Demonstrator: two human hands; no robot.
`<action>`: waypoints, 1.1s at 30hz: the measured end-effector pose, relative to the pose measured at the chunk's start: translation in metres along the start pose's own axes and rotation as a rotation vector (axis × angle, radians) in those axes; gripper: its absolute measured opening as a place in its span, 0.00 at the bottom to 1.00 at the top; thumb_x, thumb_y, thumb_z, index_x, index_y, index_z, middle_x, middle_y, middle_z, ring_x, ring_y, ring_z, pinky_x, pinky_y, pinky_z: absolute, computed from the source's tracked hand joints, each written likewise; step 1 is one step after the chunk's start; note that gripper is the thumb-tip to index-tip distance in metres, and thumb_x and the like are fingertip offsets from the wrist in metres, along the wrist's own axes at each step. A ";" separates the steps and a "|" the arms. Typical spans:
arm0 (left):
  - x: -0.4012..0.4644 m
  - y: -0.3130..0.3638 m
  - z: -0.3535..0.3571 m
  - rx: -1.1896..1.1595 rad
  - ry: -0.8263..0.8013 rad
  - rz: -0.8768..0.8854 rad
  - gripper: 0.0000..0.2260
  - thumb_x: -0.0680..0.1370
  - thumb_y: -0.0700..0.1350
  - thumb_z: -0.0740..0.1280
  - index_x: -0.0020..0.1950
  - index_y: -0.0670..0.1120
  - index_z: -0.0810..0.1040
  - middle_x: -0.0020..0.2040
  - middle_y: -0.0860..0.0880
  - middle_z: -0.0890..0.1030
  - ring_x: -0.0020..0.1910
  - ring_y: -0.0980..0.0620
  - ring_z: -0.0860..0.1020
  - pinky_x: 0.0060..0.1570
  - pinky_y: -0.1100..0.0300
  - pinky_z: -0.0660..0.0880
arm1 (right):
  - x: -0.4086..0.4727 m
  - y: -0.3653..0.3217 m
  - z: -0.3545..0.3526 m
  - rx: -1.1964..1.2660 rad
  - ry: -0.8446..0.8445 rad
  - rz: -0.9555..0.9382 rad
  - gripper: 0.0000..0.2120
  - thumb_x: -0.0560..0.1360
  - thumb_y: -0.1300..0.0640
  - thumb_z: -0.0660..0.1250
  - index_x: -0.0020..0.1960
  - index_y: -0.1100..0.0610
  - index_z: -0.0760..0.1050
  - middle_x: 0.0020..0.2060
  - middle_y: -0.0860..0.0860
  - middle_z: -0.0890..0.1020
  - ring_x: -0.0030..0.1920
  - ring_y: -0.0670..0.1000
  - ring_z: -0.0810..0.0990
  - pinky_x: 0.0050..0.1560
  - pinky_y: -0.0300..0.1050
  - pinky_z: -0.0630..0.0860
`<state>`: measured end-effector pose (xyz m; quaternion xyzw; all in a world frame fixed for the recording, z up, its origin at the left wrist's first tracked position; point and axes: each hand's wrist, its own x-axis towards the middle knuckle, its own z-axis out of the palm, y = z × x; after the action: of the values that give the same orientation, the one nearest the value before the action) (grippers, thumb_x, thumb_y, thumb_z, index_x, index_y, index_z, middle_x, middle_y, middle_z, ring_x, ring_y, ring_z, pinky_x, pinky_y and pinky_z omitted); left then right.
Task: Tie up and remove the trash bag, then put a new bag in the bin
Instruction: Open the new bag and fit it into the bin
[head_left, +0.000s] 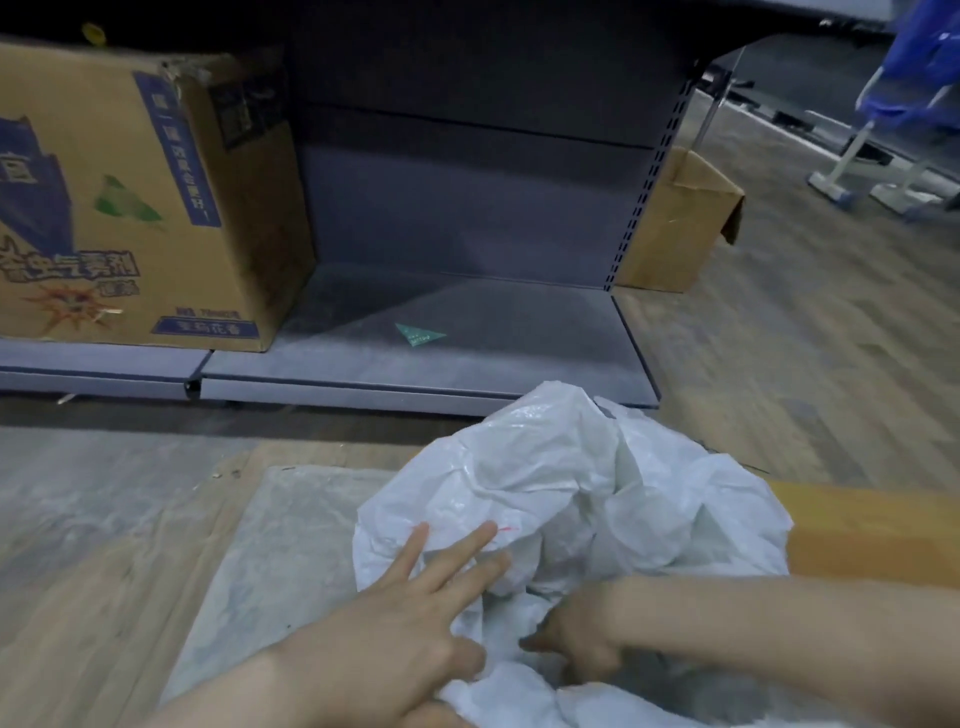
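Filling the lower middle of the frame, the crumpled white trash bag (566, 499) bulges up from the floor, its top edge just short of the front lip of the grey metal shelf (467, 332). The left hand (395, 623) lies on the bag's left flank, three fingers straight and spread apart, pressing the plastic, thumb pinching a fold near the centre. The right hand (576, 644) comes in from the right edge, fingers curled and clamped on a gathered fold of the same bag. A clear plastic sheet (270, 561) lies flat under and left of the bag. At upper left a printed cardboard box (135, 208) sits on the shelf; the shelf's right half is bare apart from a green triangular scrap (420, 335). A smaller brown box (675, 228) stands past the shelf's right upright. Open wooden floor (810, 364) stretches along the right side.
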<state>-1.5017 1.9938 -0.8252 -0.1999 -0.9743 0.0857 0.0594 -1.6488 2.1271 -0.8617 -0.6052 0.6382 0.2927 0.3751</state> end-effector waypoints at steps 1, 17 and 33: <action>-0.002 -0.001 -0.005 0.023 -0.026 -0.006 0.14 0.74 0.66 0.58 0.38 0.59 0.71 0.70 0.44 0.71 0.74 0.44 0.58 0.61 0.41 0.72 | -0.025 0.016 0.006 0.153 -0.036 0.004 0.24 0.81 0.53 0.54 0.75 0.57 0.56 0.73 0.57 0.63 0.72 0.56 0.62 0.69 0.50 0.58; 0.007 0.028 -0.012 -0.033 0.032 0.097 0.12 0.80 0.49 0.53 0.53 0.56 0.76 0.42 0.58 0.77 0.40 0.58 0.78 0.61 0.49 0.66 | -0.150 0.032 0.121 -0.066 0.858 -0.018 0.20 0.79 0.44 0.51 0.66 0.51 0.68 0.57 0.45 0.78 0.63 0.46 0.74 0.71 0.47 0.55; 0.132 -0.089 -0.012 -0.836 -0.022 -0.667 0.18 0.78 0.53 0.59 0.52 0.40 0.79 0.44 0.47 0.80 0.44 0.49 0.76 0.44 0.59 0.69 | -0.079 0.155 0.010 1.004 1.294 0.439 0.16 0.77 0.59 0.63 0.36 0.70 0.73 0.31 0.63 0.74 0.32 0.54 0.67 0.38 0.45 0.65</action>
<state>-1.6540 1.9680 -0.7862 0.1148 -0.9365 -0.3312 -0.0115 -1.8029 2.1946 -0.8137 -0.2773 0.8845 -0.3631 0.0947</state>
